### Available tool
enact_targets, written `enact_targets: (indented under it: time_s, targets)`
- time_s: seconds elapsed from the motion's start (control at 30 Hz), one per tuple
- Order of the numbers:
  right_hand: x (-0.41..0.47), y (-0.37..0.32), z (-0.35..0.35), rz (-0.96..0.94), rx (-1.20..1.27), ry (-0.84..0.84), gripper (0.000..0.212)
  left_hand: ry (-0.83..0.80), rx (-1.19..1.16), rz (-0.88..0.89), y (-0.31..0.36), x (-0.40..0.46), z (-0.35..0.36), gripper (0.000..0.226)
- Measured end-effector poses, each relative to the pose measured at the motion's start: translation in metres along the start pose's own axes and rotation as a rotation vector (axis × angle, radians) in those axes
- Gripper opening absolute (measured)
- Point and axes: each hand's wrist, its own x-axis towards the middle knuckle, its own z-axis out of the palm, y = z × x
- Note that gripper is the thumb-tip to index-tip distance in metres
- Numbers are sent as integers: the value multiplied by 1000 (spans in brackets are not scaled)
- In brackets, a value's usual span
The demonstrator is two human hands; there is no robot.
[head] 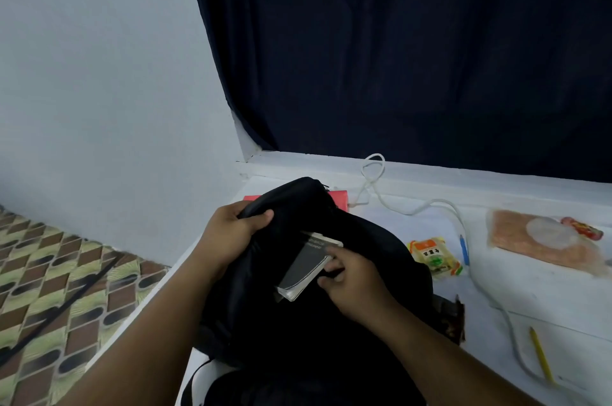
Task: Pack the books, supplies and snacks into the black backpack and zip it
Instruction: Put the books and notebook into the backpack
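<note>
The black backpack point(371, 240) stands on a white surface point(546, 303) in front of me. My left hand point(228, 230) grips the top edge of its opening and holds it apart. My right hand point(351, 276) holds a dark-covered book point(306, 265) by its right edge, half inside the opening. To the right lie a yellow snack packet point(433, 255), a blue pen point(463, 248), a yellow pencil point(541, 354) and a clear packet of orange snacks point(543, 241). A brown item point(452, 316) peeks out beside the backpack.
A red flat object point(339, 198) lies behind the backpack. A white cable point(430, 207) loops across the surface from the back ledge toward the pencil. A dark curtain point(397, 58) hangs behind. Patterned floor point(49, 273) with a black cord lies to the left.
</note>
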Motion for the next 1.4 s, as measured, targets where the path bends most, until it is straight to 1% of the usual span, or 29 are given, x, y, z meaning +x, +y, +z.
enact_targets:
  time_s: [0.07, 0.13, 0.23, 0.3, 0.47, 0.6, 0.67, 0.77, 0.83, 0.9, 0.97, 1.07, 1.17, 1.23, 1.33, 1.4]
  targets:
    - [-2, 2, 1, -126, -223, -36, 52, -2, -13, -12, -1, -1, 2, 7]
    - [1, 1, 4, -182, -334, -144, 55, -9, -7, -6, 0, -1, 5, 7]
    - [11, 0, 10, -153, -502, -292, 60, -9, 8, 9, 1, -1, 6, 7]
    - [17, 0, 12, -128, -593, -350, 64, -7, 12, 17, 0, -2, 5, 7]
    - [24, 10, 17, -136, -653, -361, 69, -24, 13, 3, -5, -2, 5, 11]
    - [20, 17, 13, -163, -591, -342, 67, -46, 22, 2, -10, -2, 13, 11]
    - [11, 19, 7, -162, -457, -265, 63, -77, 25, 10, -13, -1, 21, 12]
    - [-13, 26, -16, -166, -238, 2, 44, -171, 87, 59, -23, 2, 42, 19]
    - [-36, 35, -37, -163, -170, 159, 32, -212, 125, 91, -29, 0, 65, 31]
    - [-60, 44, -57, -159, -143, 286, 27, -210, 134, 137, -30, -8, 93, 41]
    - [-85, 54, -75, -159, -112, 390, 24, -211, 182, 212, -27, -22, 123, 41]
    - [-125, 72, -103, -103, -88, 512, 25, -214, 306, 358, -22, -53, 168, 31]
    - [-166, 96, -134, 20, -85, 609, 25, -310, 302, 434, -25, -87, 216, 22]
    - [-192, 115, -154, 64, -92, 670, 22, -389, 325, 446, -37, -106, 248, 20]
    - [-231, 141, -188, 118, -104, 725, 22, -496, 356, 449, -56, -135, 297, 26]
    - [-259, 160, -209, 172, -108, 722, 21, -521, 399, 448, -65, -157, 327, 16]
